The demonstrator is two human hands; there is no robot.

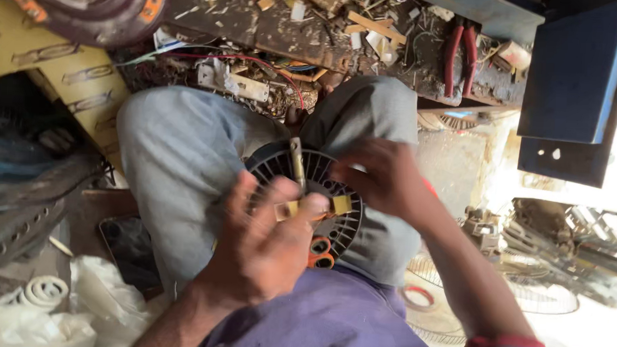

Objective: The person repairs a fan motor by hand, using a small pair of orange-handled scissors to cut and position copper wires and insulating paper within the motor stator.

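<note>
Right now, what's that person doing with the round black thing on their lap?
A person sitting down holds a round black fan motor housing with slotted vents on their lap. The left hand grips its front, by a yellow piece, and the right hand touches its upper edge. A metal shaft sticks up from the middle. Red-handled pliers lie on the cluttered workbench beyond the knees.
</note>
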